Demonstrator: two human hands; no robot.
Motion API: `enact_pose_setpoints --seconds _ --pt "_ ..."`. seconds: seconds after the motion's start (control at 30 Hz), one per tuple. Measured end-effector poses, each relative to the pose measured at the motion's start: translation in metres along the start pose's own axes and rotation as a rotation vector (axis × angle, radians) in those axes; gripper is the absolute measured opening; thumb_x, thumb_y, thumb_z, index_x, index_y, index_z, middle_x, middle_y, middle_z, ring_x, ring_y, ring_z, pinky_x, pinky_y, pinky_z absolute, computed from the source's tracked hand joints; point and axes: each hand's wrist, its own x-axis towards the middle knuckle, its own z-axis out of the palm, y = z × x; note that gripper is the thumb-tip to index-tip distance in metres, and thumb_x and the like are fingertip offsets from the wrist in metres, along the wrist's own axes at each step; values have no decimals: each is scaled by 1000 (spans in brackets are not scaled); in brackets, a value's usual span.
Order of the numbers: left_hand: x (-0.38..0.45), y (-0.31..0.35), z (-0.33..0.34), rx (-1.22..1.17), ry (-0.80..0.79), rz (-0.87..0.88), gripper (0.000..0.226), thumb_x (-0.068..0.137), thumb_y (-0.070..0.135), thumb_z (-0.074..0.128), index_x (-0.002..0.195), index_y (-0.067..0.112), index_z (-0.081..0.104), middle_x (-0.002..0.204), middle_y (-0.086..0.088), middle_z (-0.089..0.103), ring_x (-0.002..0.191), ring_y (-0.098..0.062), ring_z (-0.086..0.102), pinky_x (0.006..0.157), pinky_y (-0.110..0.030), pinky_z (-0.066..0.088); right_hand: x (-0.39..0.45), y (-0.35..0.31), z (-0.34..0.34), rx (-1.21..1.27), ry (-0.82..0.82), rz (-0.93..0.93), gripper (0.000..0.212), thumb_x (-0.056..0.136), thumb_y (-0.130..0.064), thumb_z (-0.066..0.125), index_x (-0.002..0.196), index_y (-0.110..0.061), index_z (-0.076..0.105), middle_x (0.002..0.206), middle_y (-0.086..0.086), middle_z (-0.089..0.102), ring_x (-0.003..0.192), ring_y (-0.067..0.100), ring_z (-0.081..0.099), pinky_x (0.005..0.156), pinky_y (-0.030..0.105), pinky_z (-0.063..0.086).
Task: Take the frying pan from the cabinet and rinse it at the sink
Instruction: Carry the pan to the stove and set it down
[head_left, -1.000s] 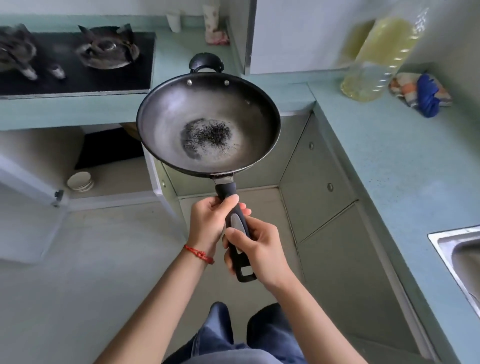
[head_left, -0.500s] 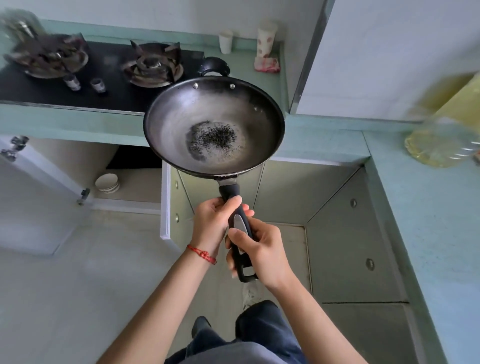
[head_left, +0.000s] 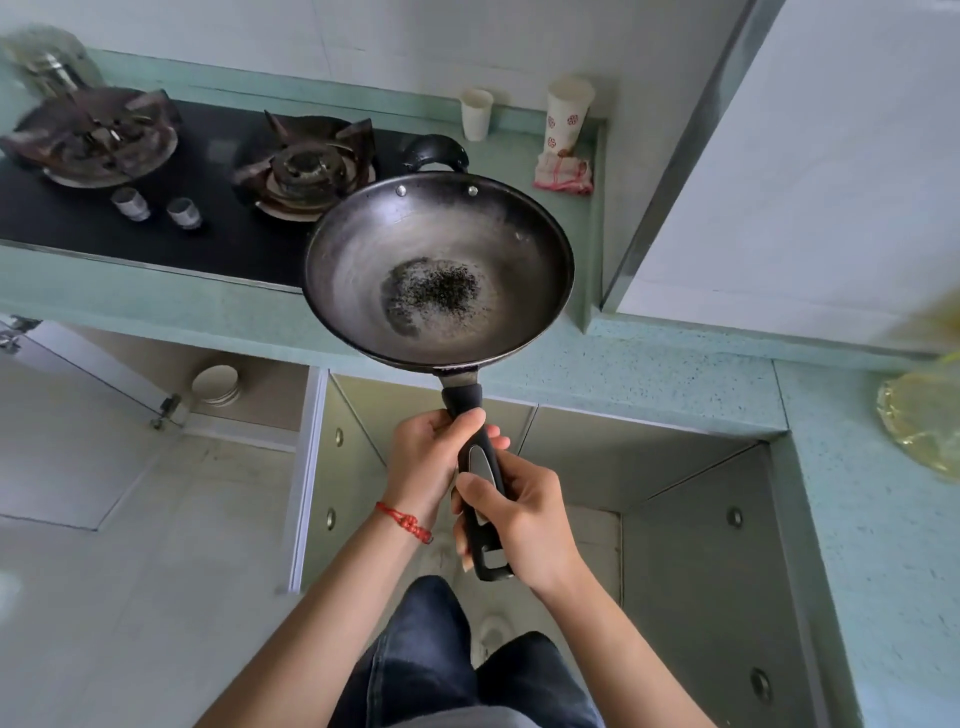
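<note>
Nearest the camera, dark blue trouser legs (head_left: 436, 654) are seen below both forearms. The right hand (head_left: 522, 517) is closed around the lower end of the black plastic handle (head_left: 480, 467), and the left hand (head_left: 434, 460), with a red cord bracelet (head_left: 404, 521) at its wrist, is wrapped around the same handle just above it. The round dark metal frying pan (head_left: 439, 270) is thus held in the air by both hands, its bowl beyond them, roughly level, with a patch of black specks in the middle. Under the pan and hands, the pale green speckled counter (head_left: 649, 364) is seen. To the left of the left hand, an open cabinet (head_left: 249, 379) with a stack of white dishes (head_left: 215, 384) is visible. Farther off, left of the pan, a black gas hob (head_left: 171, 192) is set into the counter; behind the pan, two paper cups (head_left: 477, 113) and a folded cloth (head_left: 563, 174) are placed by the wall.
</note>
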Motion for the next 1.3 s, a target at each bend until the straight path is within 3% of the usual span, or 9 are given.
enact_pose_setpoints --seconds 0.23,0.43,0.53,0.93,1.1,1.3 --pt "84 26 4 50 -62 -6 20 85 3 54 69 -7 60 51 -3 68 53 -15 68 51 -22 53 82 -12 0 -25 68 25 20 87 2 52 69 11 50 58 19 50 35 24 50 36 25 42" --pt "140 39 8 80 -112 -53 21 85 5 55 70 -8 61 52 -4 68 54 -15 68 53 -23 54 136 -16 -2 -9 123 25 18 85 0 53 68 2 52 59 23 52 36 27 50 38 25 42" --pt "161 36 12 93 -110 -70 20 85 5 56 72 -9 62 54 -4 69 55 -17 69 54 -24 55 153 -16 -8 -18 140 41 19 84 0 53 67 7 50 57 24 51 37 27 51 38 25 42" --pt "193 18 38 104 -82 -97 20 85 6 56 69 -4 62 53 -4 69 55 -19 69 56 -26 56 182 -8 -43 -18 118 69 18 83 -2 52 65 -2 49 53 11 52 33 24 50 38 23 39" --pt "200 14 41 103 -73 -87 20 85 5 56 73 -9 61 54 -4 69 55 -19 69 54 -25 55 188 -3 -51 -11 87 72 19 83 -4 52 67 7 49 46 3 54 31 22 50 38 24 40" --pt "213 11 50 97 -71 -87 20 85 5 55 67 -2 60 52 -1 67 54 -16 68 55 -25 55 202 4 -63 0 87 101 16 86 -4 53 72 2 51 57 8 57 35 25 52 37 27 42"
